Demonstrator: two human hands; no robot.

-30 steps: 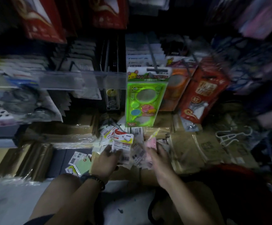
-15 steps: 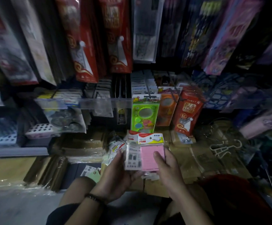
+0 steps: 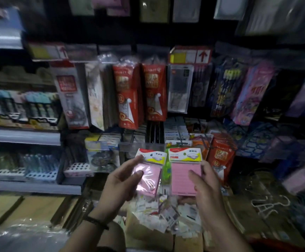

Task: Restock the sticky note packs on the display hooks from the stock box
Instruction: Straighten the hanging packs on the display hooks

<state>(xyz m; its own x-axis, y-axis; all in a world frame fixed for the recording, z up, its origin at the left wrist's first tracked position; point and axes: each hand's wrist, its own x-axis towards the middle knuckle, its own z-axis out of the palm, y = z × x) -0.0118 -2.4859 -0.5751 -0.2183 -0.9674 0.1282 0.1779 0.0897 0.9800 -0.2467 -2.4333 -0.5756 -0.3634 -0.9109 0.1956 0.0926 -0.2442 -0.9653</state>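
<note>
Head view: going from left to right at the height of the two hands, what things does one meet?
white holed tray → left hand → glossy pink sticky note pack → lined pink sticky note pack → right hand → red pack

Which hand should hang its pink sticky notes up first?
Probably the right hand. Its lined pack is upright, header on top, just below the row of hanging packs. The left hand holds its glossy pack tilted, further left.

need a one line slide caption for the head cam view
Left hand grips one pink plastic-wrapped sticky note pack, right hand a second pink pack, above the cardboard stock box.
</note>
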